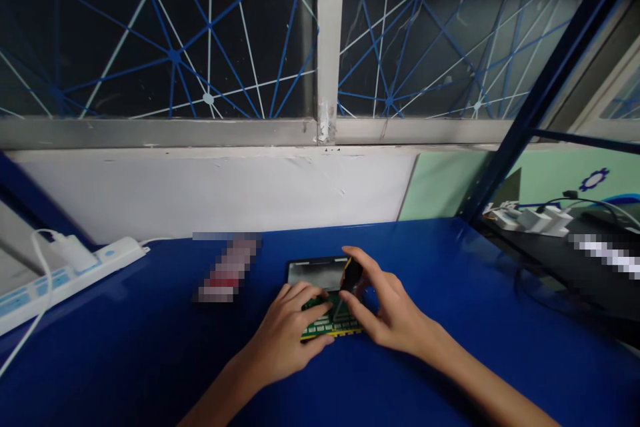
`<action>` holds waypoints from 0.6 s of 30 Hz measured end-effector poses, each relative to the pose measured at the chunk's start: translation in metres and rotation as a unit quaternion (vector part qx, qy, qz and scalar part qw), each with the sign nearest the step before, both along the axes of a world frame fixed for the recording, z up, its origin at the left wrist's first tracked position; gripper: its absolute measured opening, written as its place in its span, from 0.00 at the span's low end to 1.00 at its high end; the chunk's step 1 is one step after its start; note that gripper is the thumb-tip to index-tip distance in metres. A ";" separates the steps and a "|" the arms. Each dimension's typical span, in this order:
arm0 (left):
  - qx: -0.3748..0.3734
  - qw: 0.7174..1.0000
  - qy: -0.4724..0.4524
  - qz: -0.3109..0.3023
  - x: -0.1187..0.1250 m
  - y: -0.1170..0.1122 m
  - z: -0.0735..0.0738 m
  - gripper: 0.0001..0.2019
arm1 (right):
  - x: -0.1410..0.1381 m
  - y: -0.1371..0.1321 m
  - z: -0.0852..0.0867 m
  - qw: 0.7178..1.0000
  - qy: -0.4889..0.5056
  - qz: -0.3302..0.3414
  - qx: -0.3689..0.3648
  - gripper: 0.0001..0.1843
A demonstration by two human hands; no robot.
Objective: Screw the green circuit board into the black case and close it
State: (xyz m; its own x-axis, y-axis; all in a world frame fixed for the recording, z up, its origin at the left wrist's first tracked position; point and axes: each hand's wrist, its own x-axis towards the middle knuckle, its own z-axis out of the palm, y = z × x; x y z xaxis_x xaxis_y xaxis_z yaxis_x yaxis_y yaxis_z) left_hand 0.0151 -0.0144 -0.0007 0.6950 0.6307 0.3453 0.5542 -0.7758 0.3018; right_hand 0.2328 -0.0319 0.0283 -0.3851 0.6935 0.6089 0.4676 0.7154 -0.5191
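A green circuit board (324, 329) with a yellow near edge lies on the blue table (345, 393). My left hand (287, 327) grips it, with fingers spread over its top and the thumb along the near edge. In my right hand (385, 300), pinched between thumb and fingers, is a screwdriver (353, 272) with a black and yellow handle. Its shaft slants down to the board, but I cannot make out whether the tip sits in a screw. Just behind the board is a black-framed grey panel (315, 273), partly covered by my hands.
On the left a white power strip (117, 253) holds a plugged-in adapter and cable. A blurred-out oblong item (227, 273) lies left of the board. Chargers and cables (543, 220) crowd a black surface at right, beyond a blue post (520, 120).
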 end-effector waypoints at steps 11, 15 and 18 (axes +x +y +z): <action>0.007 1.000 -0.002 -0.003 0.000 0.001 -0.002 0.19 | 0.002 -0.002 -0.001 1.000 0.001 -0.002 0.020 0.34; 0.001 1.000 0.009 -0.001 0.000 0.001 -0.002 0.19 | -0.001 -0.002 -0.004 0.999 0.021 -0.008 0.033 0.32; 0.002 1.000 0.007 0.002 0.001 0.001 0.000 0.18 | -0.001 -0.003 -0.005 0.998 0.009 -0.013 0.064 0.32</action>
State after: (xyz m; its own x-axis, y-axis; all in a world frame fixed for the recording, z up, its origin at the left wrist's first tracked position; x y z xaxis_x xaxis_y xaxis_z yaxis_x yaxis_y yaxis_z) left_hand 0.0156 -0.0139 -0.0011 0.6976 0.6314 0.3388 0.5608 -0.7754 0.2903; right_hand 0.2316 -0.0349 0.0231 -0.3560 0.6193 0.6997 0.4783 0.7641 -0.4329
